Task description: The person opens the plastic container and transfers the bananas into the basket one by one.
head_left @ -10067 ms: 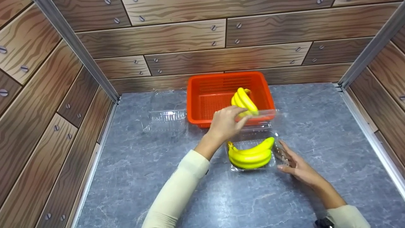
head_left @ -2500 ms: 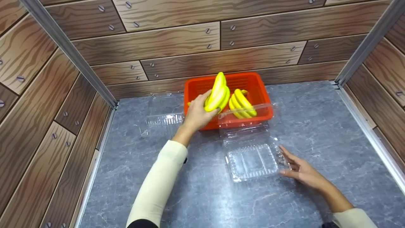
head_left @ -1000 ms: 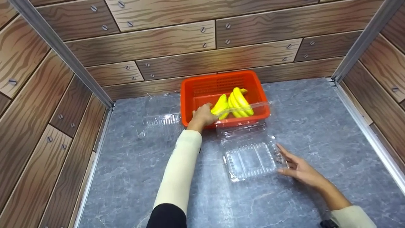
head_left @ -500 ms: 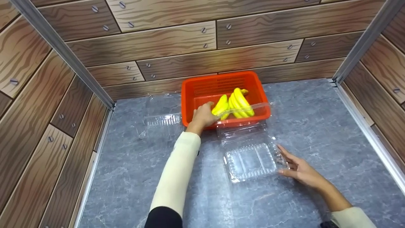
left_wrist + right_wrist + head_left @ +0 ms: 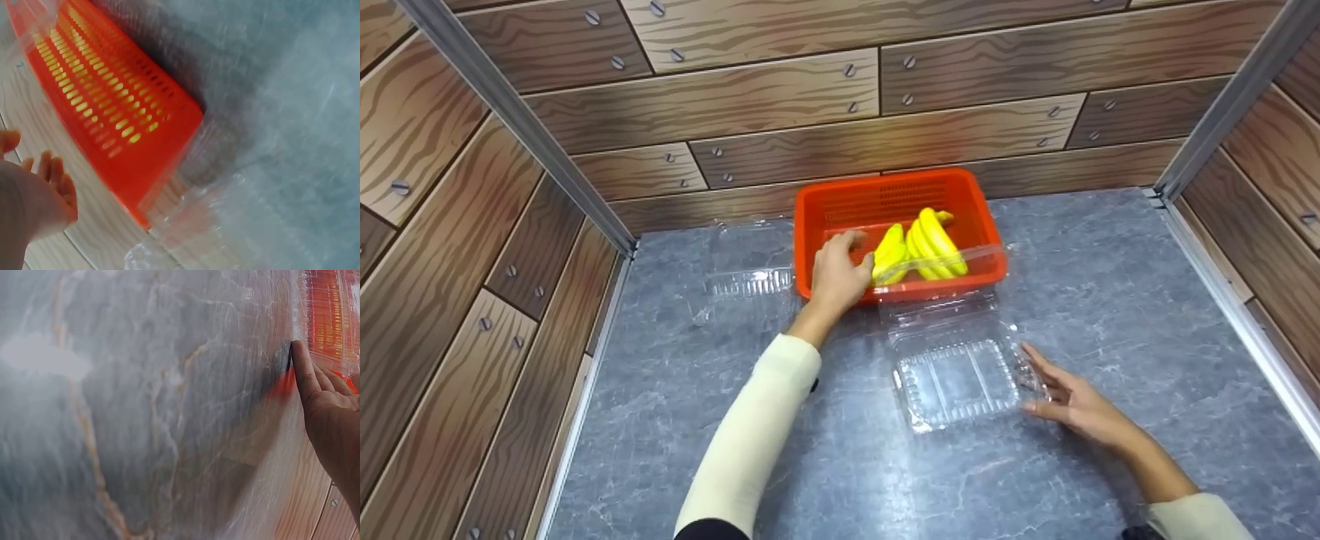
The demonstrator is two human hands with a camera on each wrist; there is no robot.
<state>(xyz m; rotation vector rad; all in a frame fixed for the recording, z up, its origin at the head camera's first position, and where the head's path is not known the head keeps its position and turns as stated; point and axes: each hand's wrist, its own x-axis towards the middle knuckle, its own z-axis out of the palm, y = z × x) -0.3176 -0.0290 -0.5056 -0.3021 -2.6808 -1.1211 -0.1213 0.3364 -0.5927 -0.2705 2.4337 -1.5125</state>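
Observation:
Over the front left of the orange basket (image 5: 986, 225) is my left hand (image 5: 840, 274), fingers loosely bent with nothing in them. Close to its thumb, a yellow banana bunch (image 5: 891, 251) lies in the basket, beside a second banana bunch (image 5: 936, 244). My right hand (image 5: 1072, 405) rests at the right side of a clear plastic clamshell container (image 5: 960, 382), thumb near the front corner and fingers along the side. In the right wrist view these fingers (image 5: 304, 368) are straight. The container's raised lid (image 5: 941, 289) overlaps the basket's front rim.
Another open clear clamshell container (image 5: 750, 281) lies left of the basket on the grey marbled table (image 5: 720, 435). Wood-patterned walls (image 5: 780, 165) stand at the back and both sides, with metal rails (image 5: 1245, 270) along the corners.
The first banana bunch went from the clear container into the basket, carried by my left hand. That hand has let go and drawn slightly up. My right hand stays at the container.

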